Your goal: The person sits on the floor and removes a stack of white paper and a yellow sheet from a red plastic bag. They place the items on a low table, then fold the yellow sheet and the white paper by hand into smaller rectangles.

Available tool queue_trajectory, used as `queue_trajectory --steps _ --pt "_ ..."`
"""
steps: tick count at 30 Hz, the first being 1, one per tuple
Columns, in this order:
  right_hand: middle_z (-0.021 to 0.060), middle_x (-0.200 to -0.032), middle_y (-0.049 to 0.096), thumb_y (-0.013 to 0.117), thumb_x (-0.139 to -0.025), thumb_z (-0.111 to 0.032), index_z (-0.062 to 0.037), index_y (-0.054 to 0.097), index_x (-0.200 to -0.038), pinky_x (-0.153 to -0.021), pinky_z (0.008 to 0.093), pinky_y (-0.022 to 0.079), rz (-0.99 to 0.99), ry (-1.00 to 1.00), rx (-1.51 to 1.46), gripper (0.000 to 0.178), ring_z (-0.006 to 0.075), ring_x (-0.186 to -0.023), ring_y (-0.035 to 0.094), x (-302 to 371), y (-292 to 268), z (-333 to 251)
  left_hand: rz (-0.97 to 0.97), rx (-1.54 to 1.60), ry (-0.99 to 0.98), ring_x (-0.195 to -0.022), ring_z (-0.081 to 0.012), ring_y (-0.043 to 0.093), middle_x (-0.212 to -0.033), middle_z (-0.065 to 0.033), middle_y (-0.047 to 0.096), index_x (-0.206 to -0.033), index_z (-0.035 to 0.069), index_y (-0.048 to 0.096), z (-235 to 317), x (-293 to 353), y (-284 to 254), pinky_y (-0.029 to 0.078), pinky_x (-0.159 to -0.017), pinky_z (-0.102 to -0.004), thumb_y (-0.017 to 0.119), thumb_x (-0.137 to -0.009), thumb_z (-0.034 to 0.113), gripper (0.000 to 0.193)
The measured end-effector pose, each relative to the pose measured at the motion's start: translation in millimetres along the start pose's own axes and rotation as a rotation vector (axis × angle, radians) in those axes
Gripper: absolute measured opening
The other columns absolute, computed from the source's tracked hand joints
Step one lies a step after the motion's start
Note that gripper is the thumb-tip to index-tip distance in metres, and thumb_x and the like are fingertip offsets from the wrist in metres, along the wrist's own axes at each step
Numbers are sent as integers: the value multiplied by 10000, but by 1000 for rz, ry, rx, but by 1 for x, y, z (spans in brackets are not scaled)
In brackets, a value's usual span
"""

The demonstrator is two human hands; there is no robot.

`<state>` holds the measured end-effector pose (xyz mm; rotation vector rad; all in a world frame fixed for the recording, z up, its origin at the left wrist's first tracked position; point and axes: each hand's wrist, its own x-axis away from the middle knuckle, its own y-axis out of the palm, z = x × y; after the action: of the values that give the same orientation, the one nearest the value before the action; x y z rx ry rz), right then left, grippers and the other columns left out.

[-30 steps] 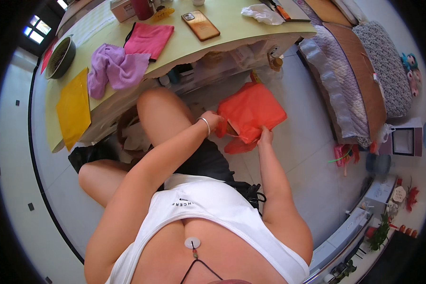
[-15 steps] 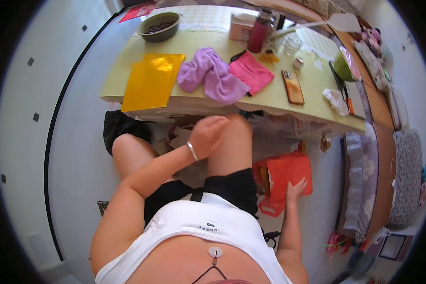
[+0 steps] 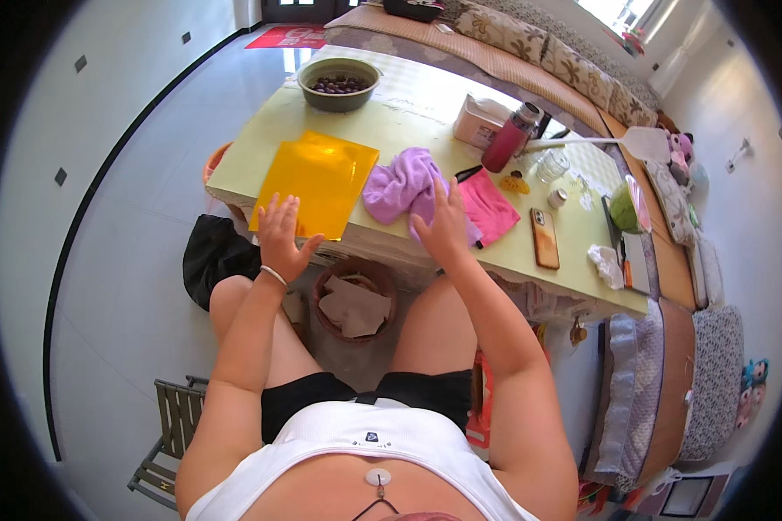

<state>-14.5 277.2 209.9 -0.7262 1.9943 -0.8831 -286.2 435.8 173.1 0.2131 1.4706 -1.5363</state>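
Observation:
A stack of shiny gold foil sheets (image 3: 321, 174) lies flat on the table, its front edge near the table's edge. My left hand (image 3: 285, 239) is at the front left corner of the sheets, fingers spread; whether it presses on them I cannot tell. Over the crumpled purple towel (image 3: 397, 187) my right hand (image 3: 444, 230) reaches up with its fingers apart and nothing in it. A folded pink cloth (image 3: 495, 213) lies just right of that hand. The red bag (image 3: 480, 408) on the floor shows only partly behind my right arm.
A green bowl of dark round fruit (image 3: 339, 95) stands far left on the table (image 3: 408, 102). Further right are a maroon thermos (image 3: 509, 139), a glass jar (image 3: 552, 165), a phone (image 3: 545, 239) and a cut melon (image 3: 629, 207). Below sits a waste basket (image 3: 391, 308); a folding stool (image 3: 169, 425) stands left.
My right hand has left the red bag on the floor and come up over the table. My left hand has moved from above my knee to the gold sheets. The view has shifted.

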Motion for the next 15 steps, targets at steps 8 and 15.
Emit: queue_trajectory --steps 8,15 --pt "237 -1264 512 701 -722 -206 -123 641 -1086 -940 447 447 -111 55 179 379 404 -1126 521 -72 70 -4 -143 5 -38 -1363 -404 350 -1330 -199 545 -1288 13 560 -13 -9 1 102 -1111 -642 434 -836 738 863" --pt "166 -804 658 615 -707 -78 -38 683 -807 -700 416 508 86 -71 6 127 331 -752 645 -121 38 -11 -262 22 -29 -1380 -390 328 -1352 -202 525 -1327 42 533 -22 -5 8 63 -1108 -664 460 -774 790 933"
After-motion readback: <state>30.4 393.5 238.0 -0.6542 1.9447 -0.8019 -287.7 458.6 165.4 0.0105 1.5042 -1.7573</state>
